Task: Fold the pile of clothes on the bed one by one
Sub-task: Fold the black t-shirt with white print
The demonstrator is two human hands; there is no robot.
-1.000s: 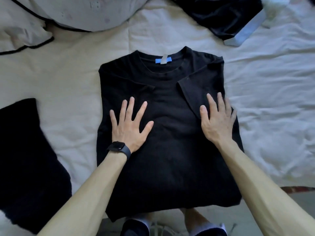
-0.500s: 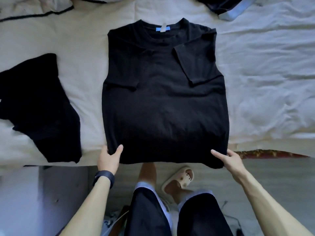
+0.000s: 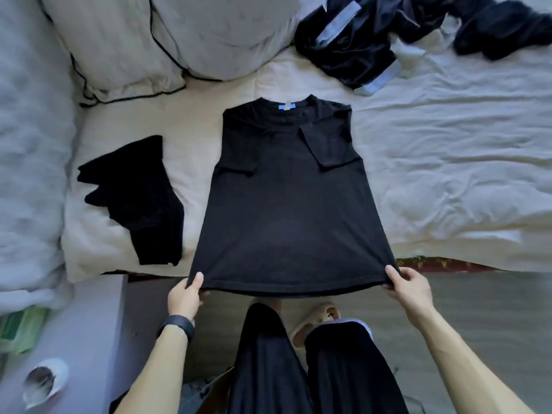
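Observation:
A black T-shirt (image 3: 286,210) with a blue neck label lies face up on the bed, both sleeves folded inward over the chest. Its hem is lifted off the bed's near edge. My left hand (image 3: 184,295) pinches the hem's left corner, thumb on top. My right hand (image 3: 407,289) grips the hem's right corner. A folded black garment (image 3: 137,201) lies on the bed to the left. Several dark garments with pale blue bands (image 3: 352,46) are heaped at the back right, with another black piece (image 3: 501,28) further right.
The white sheet (image 3: 448,162) is wrinkled on the right. Pillows (image 3: 167,40) sit at the back left, and a grey blanket (image 3: 30,144) runs along the left. A grey bedside surface (image 3: 74,339) holds a white bowl (image 3: 44,383). My legs and a beige slipper (image 3: 316,318) stand below.
My hands left the shirt's chest, moved down to the hem, took both bottom corners and lifted the hem off the bed edge. The view has pulled back.

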